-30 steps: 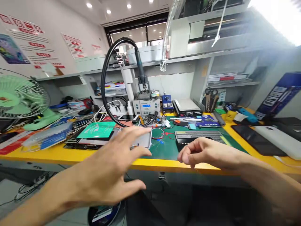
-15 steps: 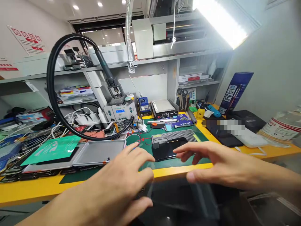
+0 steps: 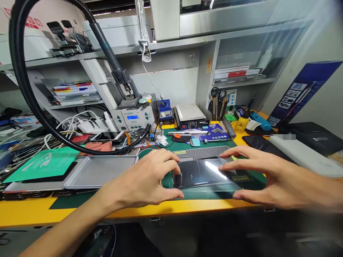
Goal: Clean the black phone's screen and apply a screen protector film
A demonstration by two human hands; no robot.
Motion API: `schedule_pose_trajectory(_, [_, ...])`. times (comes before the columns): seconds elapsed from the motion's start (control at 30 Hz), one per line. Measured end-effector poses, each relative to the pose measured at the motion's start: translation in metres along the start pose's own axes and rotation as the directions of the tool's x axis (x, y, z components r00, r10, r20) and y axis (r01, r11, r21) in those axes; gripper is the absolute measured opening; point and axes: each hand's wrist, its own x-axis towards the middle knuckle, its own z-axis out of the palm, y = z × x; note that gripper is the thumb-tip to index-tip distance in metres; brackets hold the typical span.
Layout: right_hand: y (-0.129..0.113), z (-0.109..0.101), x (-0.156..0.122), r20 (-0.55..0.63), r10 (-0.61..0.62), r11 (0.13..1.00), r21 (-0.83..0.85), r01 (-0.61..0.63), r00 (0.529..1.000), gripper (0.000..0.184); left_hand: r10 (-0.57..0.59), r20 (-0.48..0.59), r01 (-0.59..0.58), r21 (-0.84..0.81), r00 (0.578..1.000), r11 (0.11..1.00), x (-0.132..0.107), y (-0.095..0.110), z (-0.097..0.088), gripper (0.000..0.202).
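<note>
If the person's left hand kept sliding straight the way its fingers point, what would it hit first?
The left hand points right, so probably the black glossy phone on the green mat; its fingertips already seem to touch that phone's near end.

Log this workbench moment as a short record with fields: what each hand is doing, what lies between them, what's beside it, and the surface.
left hand: left hand open, fingers curled at the left end of the black phone
right hand: right hand open, fingers spread at the phone's right end
contact: fingertips at the phone's edges; firm grip cannot be told
phone: lying flat, glossy, reflecting light
surface: green mat on a yellow bench
left of phone: metal tray, green sheet
behind: perforated metal plate, soldering station
</note>
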Motion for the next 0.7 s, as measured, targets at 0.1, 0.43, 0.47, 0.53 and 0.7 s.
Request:
schedule_pose_trajectory(0.1, [0.011, 0.004, 0.006, -0.005, 0.042, 0.999, 0.032, -0.042, 0.999, 0.04, -0.023, -0.016, 0.022, -0.045, 1.0, 0.999, 0.005, -0.007, 0.006, 0.031])
schedule_pose_trajectory(0.43, [0.049, 0.019, 0.011, -0.061, 0.063, 0.992, 0.11, -0.057, 0.996, 0.029, -0.036, -0.103, 0.021, -0.141, 0.994, 0.99, 0.01, -0.014, 0.029, 0.037])
schedule_pose_trajectory(0.47, [0.053, 0.022, 0.011, -0.072, 0.051, 0.994, 0.105, -0.044, 0.996, 0.028, -0.033, -0.11, 0.018, -0.143, 0.993, 0.99, 0.01, -0.015, 0.031, 0.038])
schedule_pose_trajectory(0.53, [0.059, 0.027, 0.011, -0.079, 0.022, 0.995, 0.096, -0.014, 0.997, 0.028, -0.032, -0.114, 0.015, -0.146, 0.993, 0.989, 0.01, -0.017, 0.034, 0.043])
schedule_pose_trajectory(0.7, [0.065, 0.032, 0.01, -0.088, 0.023, 0.993, 0.117, -0.013, 0.996, 0.028, -0.044, -0.088, 0.03, -0.148, 0.995, 0.989, 0.002, -0.021, 0.033, 0.071])
